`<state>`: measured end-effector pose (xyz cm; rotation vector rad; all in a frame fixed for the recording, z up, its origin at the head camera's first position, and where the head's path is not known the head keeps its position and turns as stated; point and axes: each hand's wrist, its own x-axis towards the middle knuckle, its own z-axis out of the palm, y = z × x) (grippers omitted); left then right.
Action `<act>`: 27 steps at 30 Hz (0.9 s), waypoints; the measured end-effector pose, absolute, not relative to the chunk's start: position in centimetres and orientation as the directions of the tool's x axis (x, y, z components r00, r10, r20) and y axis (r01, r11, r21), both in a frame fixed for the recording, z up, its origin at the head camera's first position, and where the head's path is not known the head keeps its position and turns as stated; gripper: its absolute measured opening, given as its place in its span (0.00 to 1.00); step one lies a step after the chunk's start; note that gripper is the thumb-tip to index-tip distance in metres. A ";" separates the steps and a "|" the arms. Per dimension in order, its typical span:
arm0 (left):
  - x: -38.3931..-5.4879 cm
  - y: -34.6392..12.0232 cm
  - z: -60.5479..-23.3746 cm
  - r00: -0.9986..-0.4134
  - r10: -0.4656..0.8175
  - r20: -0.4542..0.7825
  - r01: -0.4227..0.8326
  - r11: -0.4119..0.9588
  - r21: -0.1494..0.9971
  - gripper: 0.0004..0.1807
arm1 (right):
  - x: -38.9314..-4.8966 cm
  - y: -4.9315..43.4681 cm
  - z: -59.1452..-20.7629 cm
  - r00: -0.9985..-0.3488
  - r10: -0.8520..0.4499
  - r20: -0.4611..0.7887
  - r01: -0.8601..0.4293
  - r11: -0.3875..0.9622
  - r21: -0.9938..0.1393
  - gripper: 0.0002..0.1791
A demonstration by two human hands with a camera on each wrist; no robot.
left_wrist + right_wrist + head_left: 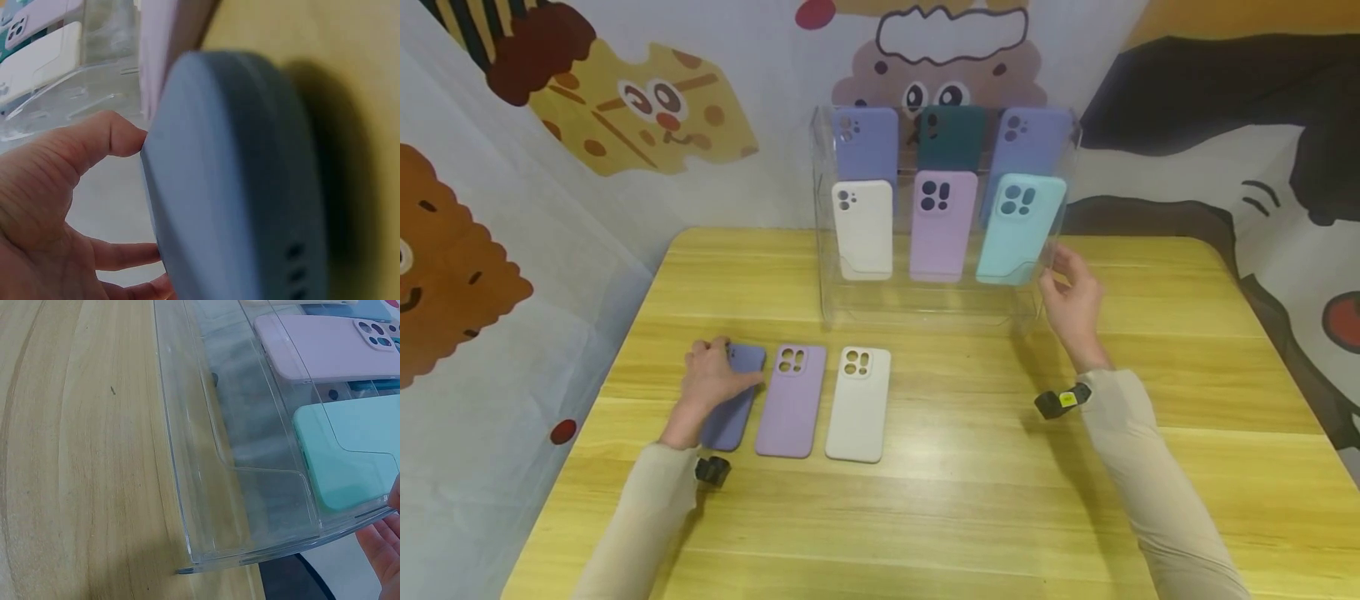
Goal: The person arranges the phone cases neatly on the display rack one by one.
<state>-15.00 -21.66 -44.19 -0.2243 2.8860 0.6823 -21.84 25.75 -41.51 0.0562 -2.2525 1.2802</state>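
My left hand (711, 375) is over the blue-purple phone case (741, 400), leftmost of three on the table. In the left wrist view, the thumb (125, 134) and fingertips meet the edge of this case (194, 169). At the right side wall of the clear acrylic display stand (925, 312), my right hand (1075, 300) grips the edge, thumb in front and fingers behind. Close by that hand stands a mint phone case (1021, 229) in the stand's lower tier. The right wrist view catches only part of the hand (381, 544) at its border.
A lilac case (792, 400) and a white case (859, 404) lie beside the blue-purple one. The stand's lower tier also holds a white case (863, 229) and a pink-lilac case (943, 225). Behind them are two periwinkle cases and a dark green case (951, 137). A cartoon-printed cloth hangs behind.
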 end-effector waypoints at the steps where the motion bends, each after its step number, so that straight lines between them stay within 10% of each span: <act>1: -15.0 -21.7 -44.0 -0.978 -0.104 -0.183 -0.176 0.882 0.437 0.50 | -21.8 25.7 -41.5 -0.852 0.224 0.474 -0.293 0.547 -0.785 0.21; 27: -16.2 -14.3 -38.3 -0.997 -0.033 0.072 0.018 0.791 0.612 0.48 | -22.0 25.7 -41.7 -0.844 0.229 0.485 -0.312 0.526 -0.791 0.21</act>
